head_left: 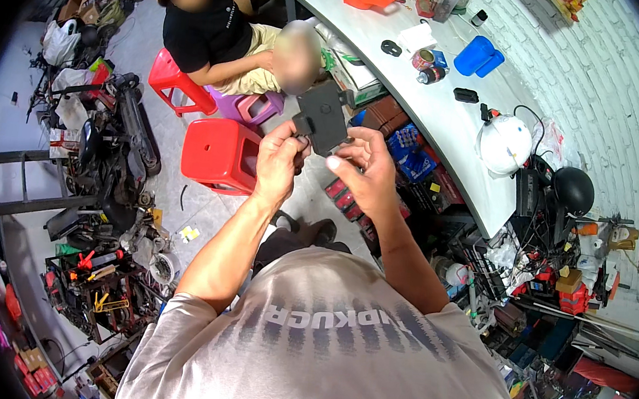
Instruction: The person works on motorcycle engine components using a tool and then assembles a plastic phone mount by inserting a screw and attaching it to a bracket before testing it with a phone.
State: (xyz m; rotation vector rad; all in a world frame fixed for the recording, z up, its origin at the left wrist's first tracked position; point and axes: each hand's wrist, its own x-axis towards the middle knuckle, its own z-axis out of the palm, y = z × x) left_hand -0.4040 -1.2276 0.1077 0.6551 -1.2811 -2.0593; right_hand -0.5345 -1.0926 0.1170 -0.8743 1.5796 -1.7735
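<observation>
In front of me I hold a dark grey, flat plate-like holder with small tabs at its edges and a round mark near its middle; it resembles a phone mount. My left hand is closed on its lower left corner, thumb and fingers pinched together. At the lower right edge is my right hand, its thumb and fingers apart. The fingertips are at or against the edge; whether they touch it I cannot tell. Fingers partly hide the holder's lower side.
A red stool stands ahead to the left. Beyond it a person sits beside the long white table. On that table are blue cups, a black mouse and a white helmet. Piled parts line the left.
</observation>
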